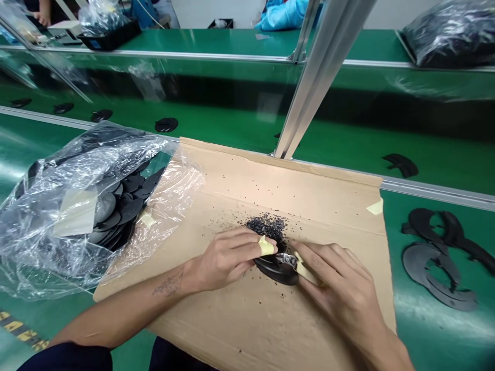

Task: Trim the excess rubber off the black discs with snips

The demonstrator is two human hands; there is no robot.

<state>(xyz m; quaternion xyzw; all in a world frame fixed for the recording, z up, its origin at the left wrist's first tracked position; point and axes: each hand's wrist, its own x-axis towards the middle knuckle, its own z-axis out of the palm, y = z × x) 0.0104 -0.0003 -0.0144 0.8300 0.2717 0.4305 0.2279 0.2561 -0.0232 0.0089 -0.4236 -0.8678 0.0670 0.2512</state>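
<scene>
My left hand (232, 255), yellow tape around a fingertip, is closed on the near end of a black curved plastic part (276, 273). In my right hand (340, 281) is a small pair of metal nippers (286, 259), their jaws against the part's upper edge. Yellow tape also wraps a finger of this hand, and the nippers' handles are mostly hidden in the palm. Just beyond both hands lies a heap of tiny black plastic bits (266, 225), with loose crumbs scattered around it. All this is over a cardboard sheet (216, 324).
A clear plastic bag (42, 211) of black discs (124, 208) lies at left, overlapping the cardboard. Black curved parts (429, 270) rest at right. Beyond a metal post (309, 87), a green belt (228, 126) carries spaced black parts (166, 124). Another person's hand (43, 18) shows far left.
</scene>
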